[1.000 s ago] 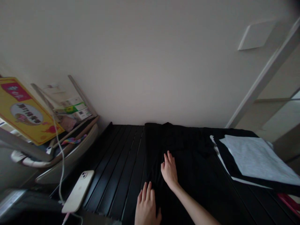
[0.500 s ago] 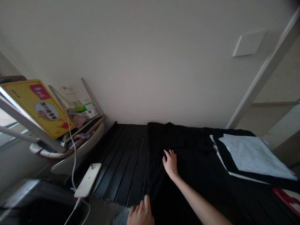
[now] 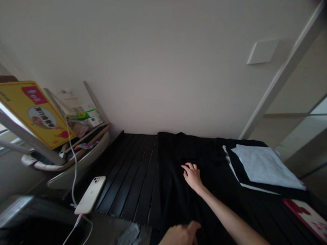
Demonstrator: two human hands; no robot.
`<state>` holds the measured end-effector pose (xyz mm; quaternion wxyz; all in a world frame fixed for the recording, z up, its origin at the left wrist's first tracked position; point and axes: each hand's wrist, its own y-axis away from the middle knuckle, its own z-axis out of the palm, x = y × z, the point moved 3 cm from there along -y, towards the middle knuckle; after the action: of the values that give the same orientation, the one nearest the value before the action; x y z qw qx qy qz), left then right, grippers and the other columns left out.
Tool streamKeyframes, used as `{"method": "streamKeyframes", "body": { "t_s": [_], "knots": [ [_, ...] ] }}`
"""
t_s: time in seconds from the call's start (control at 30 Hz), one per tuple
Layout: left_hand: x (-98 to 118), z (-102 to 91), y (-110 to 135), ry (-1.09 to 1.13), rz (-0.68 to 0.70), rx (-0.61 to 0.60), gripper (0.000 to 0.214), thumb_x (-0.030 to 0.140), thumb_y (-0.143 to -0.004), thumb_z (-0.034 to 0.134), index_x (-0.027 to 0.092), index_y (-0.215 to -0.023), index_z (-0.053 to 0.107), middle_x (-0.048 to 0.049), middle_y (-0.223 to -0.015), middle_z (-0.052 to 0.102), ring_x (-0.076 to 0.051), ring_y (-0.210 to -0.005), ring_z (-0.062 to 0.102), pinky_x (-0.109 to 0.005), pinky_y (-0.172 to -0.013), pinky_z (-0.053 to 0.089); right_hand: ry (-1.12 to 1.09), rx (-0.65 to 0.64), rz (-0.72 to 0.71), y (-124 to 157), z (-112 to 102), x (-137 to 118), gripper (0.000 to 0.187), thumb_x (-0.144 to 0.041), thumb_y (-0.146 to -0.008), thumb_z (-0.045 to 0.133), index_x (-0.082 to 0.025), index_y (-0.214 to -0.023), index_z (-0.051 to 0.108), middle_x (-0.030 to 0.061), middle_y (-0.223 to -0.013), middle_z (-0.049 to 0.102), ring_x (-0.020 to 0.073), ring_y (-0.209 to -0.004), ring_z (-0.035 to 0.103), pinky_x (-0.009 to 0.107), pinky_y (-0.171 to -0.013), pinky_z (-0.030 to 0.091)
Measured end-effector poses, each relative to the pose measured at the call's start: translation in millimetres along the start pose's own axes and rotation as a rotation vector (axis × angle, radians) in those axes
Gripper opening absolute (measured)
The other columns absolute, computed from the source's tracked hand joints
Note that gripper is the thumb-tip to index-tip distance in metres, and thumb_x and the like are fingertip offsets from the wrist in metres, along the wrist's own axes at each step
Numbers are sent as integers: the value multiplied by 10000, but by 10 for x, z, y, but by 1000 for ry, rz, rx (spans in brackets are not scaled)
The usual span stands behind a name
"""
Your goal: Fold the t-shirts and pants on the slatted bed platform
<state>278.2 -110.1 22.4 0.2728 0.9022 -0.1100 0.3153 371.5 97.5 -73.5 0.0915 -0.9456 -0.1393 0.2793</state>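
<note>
Lying flat on one black garment [image 3: 173,177] spread over a black slatted platform [image 3: 135,183], the right hand [image 3: 192,176] is open, fingers lightly curled; the left hand [image 3: 180,234], cut off at the lower edge, shows no clear grip; one folded grey-and-black cloth stack [image 3: 264,166] lies to the right

Plain black garment [image 3: 178,204], black slatted platform [image 3: 130,183]
</note>
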Motion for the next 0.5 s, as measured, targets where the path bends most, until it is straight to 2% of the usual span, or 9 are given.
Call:
{"method": "streamKeyframes", "body": {
  "t_s": [0.1,0.13,0.17,0.23,0.33,0.4,0.5],
  "knots": [
    [-183,-133,-232,-121,-47,409,473,220,-882,438,225,-1351,489,-78,-1357,560,-245,-1250,511,-386,-1057,409,46,26,32,-55,-4,10,375,-240,-861,437,-243,-1166,654,113,-1310,515,291,-1135,479,452,-913,420],
    [-276,-131,-300,-191,-88,525,492,233,-898,410,220,-1388,457,-78,-1445,467,-271,-1335,412,-442,-1112,341,68,52,56,-103,-12,33,407,-265,-879,418,-228,-1236,610,132,-1377,458,306,-1173,456,466,-927,407],
    [-379,-94,-362,-263,-126,589,527,268,-901,419,224,-1426,412,-69,-1505,378,-307,-1388,317,-506,-1137,287,100,81,85,-158,-21,70,447,-293,-896,398,-216,-1309,549,151,-1441,387,326,-1219,424,486,-945,388],
    [-584,36,-447,-361,-146,639,622,344,-879,476,266,-1476,318,-28,-1561,250,-357,-1425,196,-589,-1143,228,185,103,154,-269,-20,192,516,-365,-922,362,-209,-1409,435,177,-1522,264,364,-1308,342,541,-989,330],
    [-850,250,-460,-429,-126,623,754,424,-818,564,350,-1491,232,25,-1576,169,-402,-1425,142,-634,-1131,218,277,-5,216,-393,47,427,582,-486,-935,306,-221,-1448,378,184,-1543,244,381,-1381,251,609,-1049,199],
    [-1000,338,-407,-465,-128,640,814,460,-771,614,350,-1489,246,10,-1572,177,-427,-1412,173,-633,-1114,252,300,-78,225,-430,103,551,628,-540,-932,272,-217,-1466,344,175,-1543,261,365,-1405,217,609,-1080,127],
    [-1187,373,-278,-564,-70,789,852,479,-745,636,230,-1487,299,-89,-1535,302,-398,-1367,322,-539,-1058,386,332,-111,261,-439,144,642,700,-561,-929,238,-153,-1498,250,152,-1565,213,324,-1436,144,561,-1120,81]
  ]
}}
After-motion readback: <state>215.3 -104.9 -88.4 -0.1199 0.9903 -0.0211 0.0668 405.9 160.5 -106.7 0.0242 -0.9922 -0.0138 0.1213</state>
